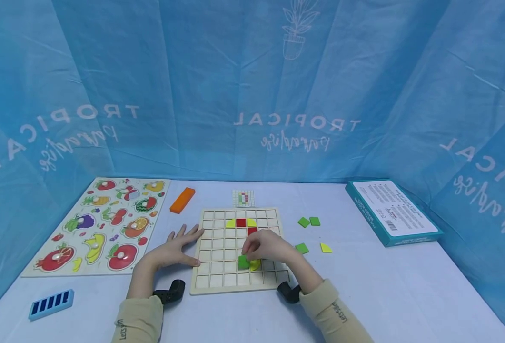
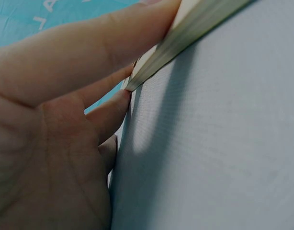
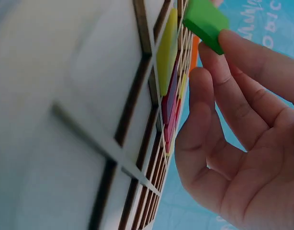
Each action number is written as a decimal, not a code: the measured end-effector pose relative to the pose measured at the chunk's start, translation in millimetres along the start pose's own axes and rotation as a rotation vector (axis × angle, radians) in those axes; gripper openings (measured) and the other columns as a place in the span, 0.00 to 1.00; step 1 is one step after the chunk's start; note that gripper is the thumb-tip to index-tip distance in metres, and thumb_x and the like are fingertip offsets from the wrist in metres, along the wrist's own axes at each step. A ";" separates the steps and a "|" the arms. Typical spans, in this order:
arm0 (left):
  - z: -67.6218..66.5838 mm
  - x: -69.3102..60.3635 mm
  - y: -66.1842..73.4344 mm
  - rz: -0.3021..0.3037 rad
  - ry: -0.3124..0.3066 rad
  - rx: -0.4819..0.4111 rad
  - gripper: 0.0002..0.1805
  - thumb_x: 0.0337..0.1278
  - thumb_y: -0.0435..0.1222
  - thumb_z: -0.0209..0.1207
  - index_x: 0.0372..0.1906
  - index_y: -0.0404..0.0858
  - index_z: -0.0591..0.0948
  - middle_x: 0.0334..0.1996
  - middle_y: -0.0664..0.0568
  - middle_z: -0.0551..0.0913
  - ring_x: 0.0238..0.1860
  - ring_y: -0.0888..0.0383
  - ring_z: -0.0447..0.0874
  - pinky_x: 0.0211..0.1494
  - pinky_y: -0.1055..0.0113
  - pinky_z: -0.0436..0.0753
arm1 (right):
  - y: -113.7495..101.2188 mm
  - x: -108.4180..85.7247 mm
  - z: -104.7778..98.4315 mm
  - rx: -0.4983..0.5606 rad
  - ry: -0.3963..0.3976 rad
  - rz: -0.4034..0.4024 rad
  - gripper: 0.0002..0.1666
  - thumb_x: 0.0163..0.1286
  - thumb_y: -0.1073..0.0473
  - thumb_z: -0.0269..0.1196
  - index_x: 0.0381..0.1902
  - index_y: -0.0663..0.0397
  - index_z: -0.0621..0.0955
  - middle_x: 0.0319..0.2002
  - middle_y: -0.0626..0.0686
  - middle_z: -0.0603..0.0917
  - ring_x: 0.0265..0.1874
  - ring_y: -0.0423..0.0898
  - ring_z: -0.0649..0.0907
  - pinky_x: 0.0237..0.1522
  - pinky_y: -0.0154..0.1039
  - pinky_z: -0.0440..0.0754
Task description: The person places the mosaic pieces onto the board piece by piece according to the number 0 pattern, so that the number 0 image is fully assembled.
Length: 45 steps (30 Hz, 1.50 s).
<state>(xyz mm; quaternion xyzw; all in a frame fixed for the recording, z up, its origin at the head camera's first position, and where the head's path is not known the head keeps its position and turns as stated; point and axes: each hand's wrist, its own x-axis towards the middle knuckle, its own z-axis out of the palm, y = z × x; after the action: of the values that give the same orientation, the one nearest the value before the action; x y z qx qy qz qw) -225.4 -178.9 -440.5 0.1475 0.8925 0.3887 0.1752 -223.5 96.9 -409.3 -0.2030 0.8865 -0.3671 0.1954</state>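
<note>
Along the left edge of a pale wooden grid board (image 1: 215,281), the wood is touched by the left hand (image 1: 173,250), its fingers spread wide. Over the board's near half, a green square tile (image 1: 243,262) is pinched between the right hand's (image 1: 269,245) fingertips. Loose green square tiles (image 1: 302,248) are scattered right of the board. Red square tiles (image 1: 241,222) are set in its far half. A small printed pattern card (image 1: 243,198) is placed just beyond it.

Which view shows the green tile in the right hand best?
The right wrist view: the green tile appears large, its face and edge visible, pinched by the right hand. The head view shows it small; the left wrist view, not at all.
</note>
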 end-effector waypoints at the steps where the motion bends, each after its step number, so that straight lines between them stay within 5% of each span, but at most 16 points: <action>1: 0.0 0.0 -0.2 0.001 0.000 0.002 0.51 0.35 0.42 0.70 0.69 0.35 0.58 0.71 0.37 0.46 0.70 0.37 0.27 0.68 0.41 0.27 | -0.8 0.3 0.7 -0.009 -0.001 0.007 0.08 0.54 0.67 0.66 0.26 0.48 0.81 0.23 0.45 0.81 0.25 0.41 0.79 0.32 0.35 0.77; 24: -0.5 -0.3 -0.7 -0.001 -0.002 -0.002 0.51 0.36 0.42 0.70 0.69 0.36 0.58 0.71 0.37 0.46 0.70 0.36 0.26 0.67 0.40 0.27 | -5.4 0.1 5.4 -0.158 -0.019 0.028 0.07 0.55 0.67 0.66 0.25 0.48 0.85 0.23 0.41 0.81 0.24 0.38 0.77 0.30 0.31 0.76; 37: -0.2 -0.4 -0.4 0.002 -0.002 -0.006 0.51 0.35 0.42 0.70 0.69 0.36 0.58 0.71 0.38 0.46 0.70 0.37 0.26 0.67 0.40 0.28 | 1.7 -5.4 -9.8 -0.105 0.026 -0.042 0.06 0.55 0.66 0.65 0.30 0.49 0.85 0.24 0.43 0.80 0.26 0.41 0.76 0.30 0.33 0.76; 45: -0.5 0.1 -0.8 0.006 -0.005 -0.007 0.51 0.35 0.42 0.70 0.69 0.36 0.58 0.71 0.38 0.46 0.70 0.37 0.26 0.67 0.40 0.27 | 15.7 -15.6 -29.1 0.021 0.083 0.002 0.07 0.57 0.64 0.64 0.35 0.51 0.84 0.28 0.46 0.79 0.30 0.45 0.76 0.31 0.36 0.76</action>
<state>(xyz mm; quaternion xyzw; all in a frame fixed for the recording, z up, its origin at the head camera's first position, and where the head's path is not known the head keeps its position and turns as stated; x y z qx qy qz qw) -225.8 -179.7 -440.8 0.1506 0.8903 0.3918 0.1766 -228.2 131.6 -398.7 -0.1845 0.8902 -0.3841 0.1608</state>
